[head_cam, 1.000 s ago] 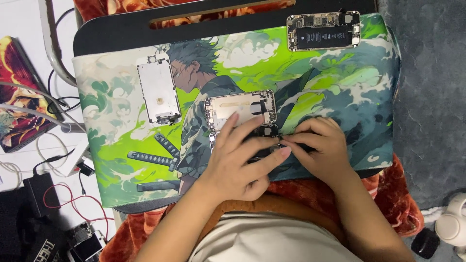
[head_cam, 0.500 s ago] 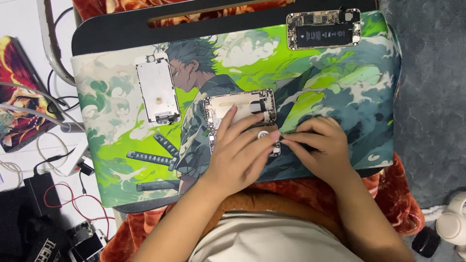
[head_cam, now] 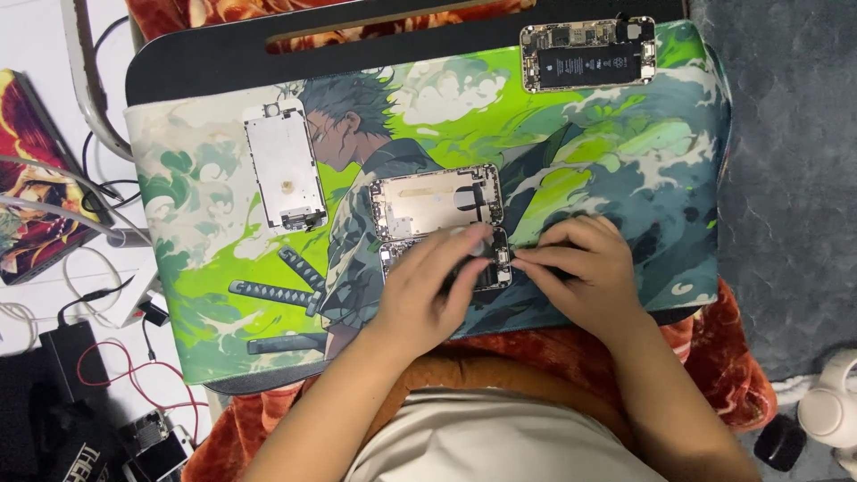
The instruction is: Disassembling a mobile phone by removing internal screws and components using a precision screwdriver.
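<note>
An opened phone body lies on a green illustrated mat, mostly hidden under my hands. My left hand rests over its left part, fingers spread and reaching toward its right end. My right hand presses its pinched fingertips against the phone's right edge; whether a tool is in them I cannot tell. Just behind the hands lies an empty phone housing, inside facing up. A detached screen panel lies at the mat's left, back side up.
Another opened phone with a black battery lies at the mat's far right corner. The mat sits on a black lap desk. Cables, a black box and small devices crowd the floor at left. A white rounded object is at right.
My left hand has slid slightly toward me and to the right, uncovering more of the empty housing. My right hand stays at the phone's right edge.
</note>
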